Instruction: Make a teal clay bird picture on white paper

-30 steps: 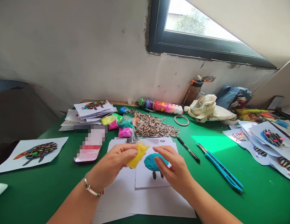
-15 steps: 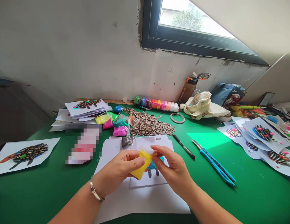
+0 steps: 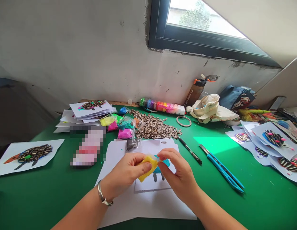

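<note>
A small clear bag of yellow modelling clay [image 3: 148,170] is held up over the papers. My left hand [image 3: 130,169], with a metal bracelet at the wrist, is closed round it, the thumb lying across its front. At the bag's upper right end, my right hand [image 3: 177,167] pinches the plastic between thumb and fingers. Below, partly covered by the hands, lies a white card [image 3: 148,187] bearing a blue clay body [image 3: 165,166] and dark grey legs. Beneath it are larger white sheets [image 3: 172,207]. A bag of black clay [image 3: 132,144] sits just beyond my left hand.
Striped sunflower seeds [image 3: 155,127] are heaped behind the papers, beside bags of pink clay [image 3: 125,133] and other colours. A black pen [image 3: 190,150] and a blue utility knife [image 3: 222,169] with its blade showing lie at right. Seed-covered pictures [image 3: 34,156] lie on both sides.
The bag has tilted slightly and both hands stay on it. The whole view has shifted a little, so the table things appear further right.
</note>
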Available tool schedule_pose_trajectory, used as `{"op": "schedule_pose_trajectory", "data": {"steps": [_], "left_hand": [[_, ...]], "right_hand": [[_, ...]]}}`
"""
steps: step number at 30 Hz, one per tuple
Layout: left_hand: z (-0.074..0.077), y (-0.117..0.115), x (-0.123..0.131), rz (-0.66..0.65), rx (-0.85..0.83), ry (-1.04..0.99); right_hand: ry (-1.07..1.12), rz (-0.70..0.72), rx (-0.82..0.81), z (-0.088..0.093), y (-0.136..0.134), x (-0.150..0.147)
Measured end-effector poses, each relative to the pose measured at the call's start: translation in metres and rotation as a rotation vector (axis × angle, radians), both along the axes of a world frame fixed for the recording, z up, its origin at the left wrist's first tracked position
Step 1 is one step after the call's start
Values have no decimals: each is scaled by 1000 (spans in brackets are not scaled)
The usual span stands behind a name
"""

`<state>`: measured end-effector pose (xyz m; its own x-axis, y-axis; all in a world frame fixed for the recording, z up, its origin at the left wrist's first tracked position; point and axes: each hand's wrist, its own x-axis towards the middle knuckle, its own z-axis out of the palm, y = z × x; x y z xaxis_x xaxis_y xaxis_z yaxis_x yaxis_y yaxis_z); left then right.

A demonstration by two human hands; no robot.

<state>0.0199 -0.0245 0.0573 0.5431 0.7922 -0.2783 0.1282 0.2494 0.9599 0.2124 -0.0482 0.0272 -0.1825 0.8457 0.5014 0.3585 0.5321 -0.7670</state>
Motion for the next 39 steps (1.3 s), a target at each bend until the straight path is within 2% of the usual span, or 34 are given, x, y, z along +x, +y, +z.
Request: {"op": "schedule_pose_trajectory", "data": {"steps": [10,23,31,39], "left_hand": [[1,-3,4,65,88,146],[-3,-5,7,89,148,202],[-4,-5,10,89,165,247],[-3,-5,14,121,165,229]], "right_hand": [[-94,-74,94,0,-1,0],[-156,-101,134,-5,-1,1],[-285,-116,280,0,-2,1],[-334,-98,351,0,-5,0]]}}
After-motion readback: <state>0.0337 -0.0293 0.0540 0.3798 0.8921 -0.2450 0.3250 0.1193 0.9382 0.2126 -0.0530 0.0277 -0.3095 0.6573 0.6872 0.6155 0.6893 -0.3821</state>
